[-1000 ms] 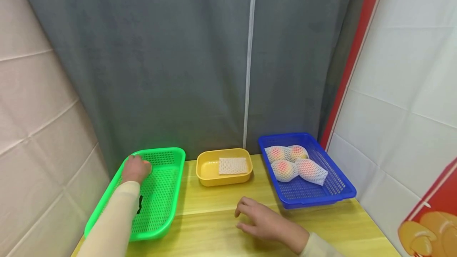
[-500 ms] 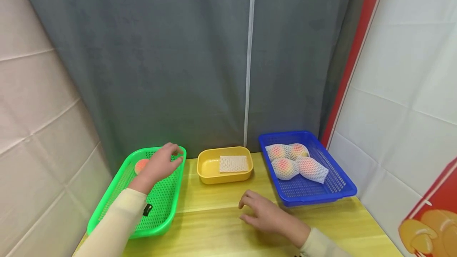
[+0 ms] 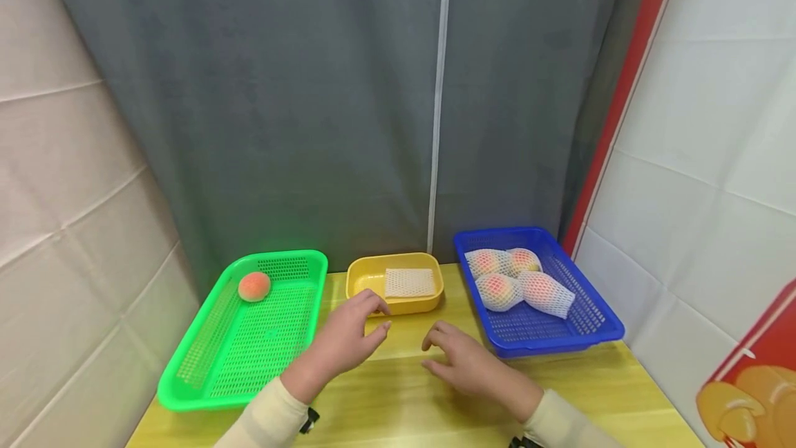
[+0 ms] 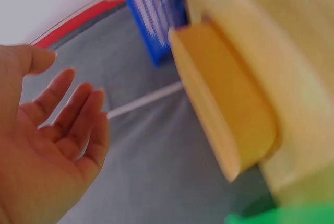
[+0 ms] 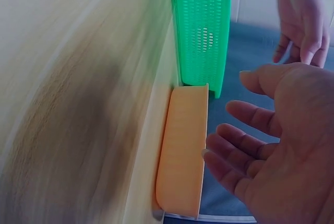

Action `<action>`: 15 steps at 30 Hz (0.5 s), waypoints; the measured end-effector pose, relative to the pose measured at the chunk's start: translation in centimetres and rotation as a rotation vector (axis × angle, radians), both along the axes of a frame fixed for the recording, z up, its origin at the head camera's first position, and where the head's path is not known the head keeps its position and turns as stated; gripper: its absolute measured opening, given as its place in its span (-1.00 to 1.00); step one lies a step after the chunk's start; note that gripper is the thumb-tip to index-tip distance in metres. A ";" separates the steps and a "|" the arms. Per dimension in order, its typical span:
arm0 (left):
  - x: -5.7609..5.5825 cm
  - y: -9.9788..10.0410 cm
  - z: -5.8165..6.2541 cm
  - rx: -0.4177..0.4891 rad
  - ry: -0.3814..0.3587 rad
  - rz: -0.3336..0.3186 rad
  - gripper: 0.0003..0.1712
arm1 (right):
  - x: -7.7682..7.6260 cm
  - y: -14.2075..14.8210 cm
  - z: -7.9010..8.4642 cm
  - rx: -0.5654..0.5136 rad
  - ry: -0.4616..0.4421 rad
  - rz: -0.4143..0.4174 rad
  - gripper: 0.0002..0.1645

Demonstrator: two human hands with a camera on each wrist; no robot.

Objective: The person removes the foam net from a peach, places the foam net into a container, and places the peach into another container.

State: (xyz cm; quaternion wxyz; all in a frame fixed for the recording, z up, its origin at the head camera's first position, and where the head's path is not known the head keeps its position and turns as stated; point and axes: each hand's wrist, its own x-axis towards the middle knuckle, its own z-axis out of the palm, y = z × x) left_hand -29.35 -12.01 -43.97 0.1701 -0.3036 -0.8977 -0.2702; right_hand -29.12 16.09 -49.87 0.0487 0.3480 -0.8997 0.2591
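The flat white foam-net sleeve (image 3: pixel 409 283) lies in the yellow plastic tray (image 3: pixel 413 306) — a light pinch at one edge should avoid crushing it. Left hand (image 3: pixel 348 335) and right hand (image 3: pixel 465 363) are empty, thumbs and fingers apart.

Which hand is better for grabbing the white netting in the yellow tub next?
Probably the left hand: it holds nothing, and in the head view it overlaps the front of the yellow tub, close to the white netting. The right hand is free too, but appears farther from it.
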 end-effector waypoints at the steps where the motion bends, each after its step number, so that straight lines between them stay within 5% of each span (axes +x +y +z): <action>1: 0.2 0.3 -0.6 0.031 -0.014 -0.001 -0.82 | 0.0 0.0 -0.1 0.000 0.000 -0.003 -0.82; 8: 0.5 1.7 -4.2 0.126 -0.086 0.007 -0.86 | -0.3 0.0 -0.3 -0.007 0.014 -0.020 -0.82; 15: 0.6 2.0 -5.3 0.139 -0.108 0.011 -0.88 | -0.4 0.1 -0.6 -0.010 0.009 -0.024 -0.84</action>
